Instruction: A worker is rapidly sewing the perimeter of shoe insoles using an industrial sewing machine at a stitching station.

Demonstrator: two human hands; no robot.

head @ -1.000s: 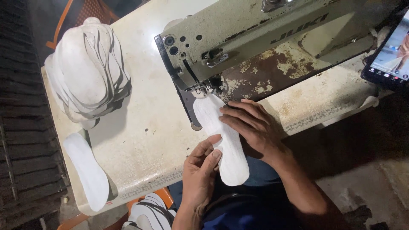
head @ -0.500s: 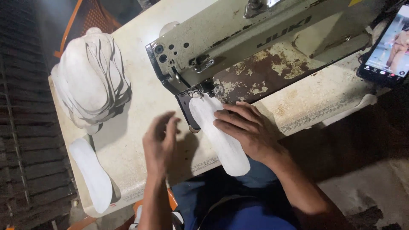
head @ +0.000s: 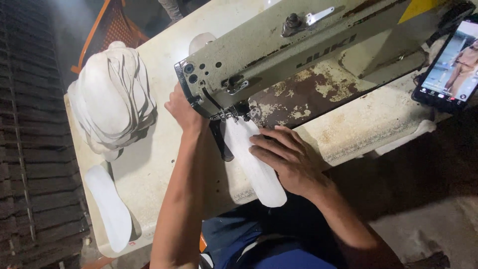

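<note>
Your right hand [head: 289, 162] lies flat, fingers spread, pressing the white insole [head: 254, 159] on the table [head: 154, 169]; its toe sits under the needle. Keep that pressure even and feed straight. Farther on, your left hand [head: 181, 107] reaches behind the sewing machine [head: 298, 55] head; I cannot tell its grip. Watch your fingertips near the needle.

A long, flat white insole piece [head: 255, 162] with rounded ends is laid lengthwise on the surface [head: 164, 164], angled from upper left to lower right. Its upper end is tucked beneath the needle area of the sewing machine [head: 298, 55], while its lower rounded end is seen overhanging the near edge of the surface. Its right side is partly covered.
</note>
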